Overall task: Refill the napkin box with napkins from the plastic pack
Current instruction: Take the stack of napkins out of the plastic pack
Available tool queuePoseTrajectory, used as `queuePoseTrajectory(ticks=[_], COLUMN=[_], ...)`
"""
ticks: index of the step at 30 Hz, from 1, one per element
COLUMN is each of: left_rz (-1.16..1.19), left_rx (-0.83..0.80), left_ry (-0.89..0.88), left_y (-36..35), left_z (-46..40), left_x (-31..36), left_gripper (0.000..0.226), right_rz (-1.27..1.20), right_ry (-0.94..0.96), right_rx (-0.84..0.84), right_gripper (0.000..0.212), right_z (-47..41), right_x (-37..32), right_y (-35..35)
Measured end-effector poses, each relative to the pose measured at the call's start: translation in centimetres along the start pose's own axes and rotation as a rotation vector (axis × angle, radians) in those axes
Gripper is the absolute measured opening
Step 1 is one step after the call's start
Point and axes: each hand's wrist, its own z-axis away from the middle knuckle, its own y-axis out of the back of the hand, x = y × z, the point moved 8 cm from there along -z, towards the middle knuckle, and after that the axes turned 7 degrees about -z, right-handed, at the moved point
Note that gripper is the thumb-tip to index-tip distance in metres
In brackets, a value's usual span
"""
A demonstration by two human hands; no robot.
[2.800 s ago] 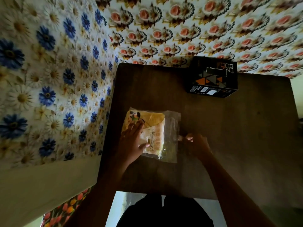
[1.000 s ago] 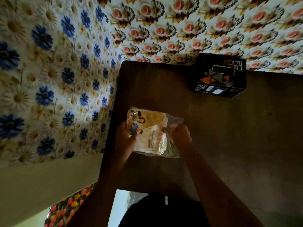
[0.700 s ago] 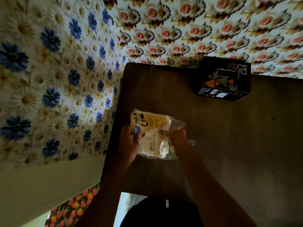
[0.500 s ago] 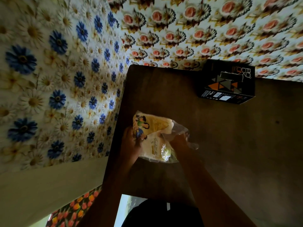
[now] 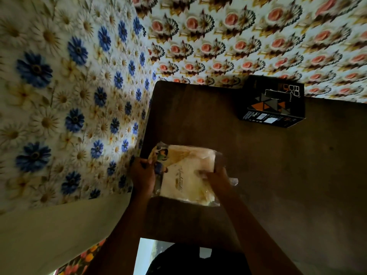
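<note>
Gripping plastic pack [image 5: 184, 175] at both ends — left hand [image 5: 142, 175] closed on printed edge, right hand [image 5: 217, 180] pinching clear open end. Pack near table [image 5: 278, 175] left edge; black napkin box [image 5: 272, 102] well apart, far side.

Head view, close, steeply down on table [image 5: 258, 175]; slightly blurred.

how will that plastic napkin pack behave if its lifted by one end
The plastic napkin pack would probably sag: its clear film is crumpled and loose beside the right hand. It likely weighs little, being thin wrap over soft paper. The glossy film may slip, so gripping it with both hands, as the left hand does at the other end, seems safer.
</note>
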Motion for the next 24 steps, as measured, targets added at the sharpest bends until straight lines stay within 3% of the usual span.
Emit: queuePoseTrajectory(ticks=[4,9,13,15,17,20,24], left_rz=[-0.118,-0.2,-0.405,-0.418,-0.483,-0.527,-0.686], left_rx=[0.064,0.077,0.243,0.066,-0.149,-0.265,-0.255], left_ry=[-0.201,-0.244,-0.572,-0.874,-1.036,-0.833,-0.678], left_y=[0.5,0.3,0.0,-2.8,-6.2,-8.1,-8.0], left_z=[1.0,0.5,4.7,8.6,10.7,8.8,7.1], left_x=[2.7,2.9,5.4,6.9,6.1,3.8,2.1], left_gripper=[0.015,0.016,0.029,0.039,0.051,0.059,0.073], right_rz=[-0.054,-0.193,-0.216,-0.226,-0.214,-0.236,-0.283], right_ry=[0.061,0.094,0.056,0.049,0.072,0.042,-0.018], right_rx=[0.053,0.104,0.07,0.058,0.036,0.104,0.196], right_gripper=[0.034,0.033,0.036,0.041,0.043,0.034,0.057], right_z=[1.4,2.5,2.0,1.6,1.8,2.2,2.6], right_x=[0.0,-1.1,-1.3,-1.5,-2.5,-2.9,-1.7], right_y=[2.7,6.0,6.7,6.7,6.5,8.2,13.2])
